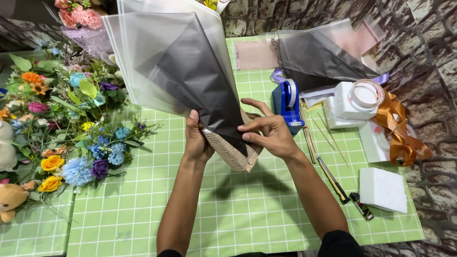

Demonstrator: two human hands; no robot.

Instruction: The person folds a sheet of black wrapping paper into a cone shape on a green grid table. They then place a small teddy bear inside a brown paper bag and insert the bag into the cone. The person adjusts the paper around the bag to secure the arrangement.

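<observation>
A green cutting mat (238, 209) is showing a white grid, the wrapping sheets (190, 66) are showing frosted white and dark grey, while a blue tape dispenser (287, 102) and orange ribbon (400, 131) are sitting at right.

A wrapping cone (190, 71) is held between both hands above the mat (238, 209). Flowers (71, 123) are laid to its left; a tape dispenser (287, 102) and foam block (382, 189) are placed right.

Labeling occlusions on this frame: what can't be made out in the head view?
- Woven cone: upper part hidden by dark paper.
- Left hand: fingers hidden behind the cone.
- Right hand: fingertips pinch the paper edge; what lies under them is hidden.
- Plush toy: cut off by left edge.
- Pink flowers: cropped by top edge.
</observation>
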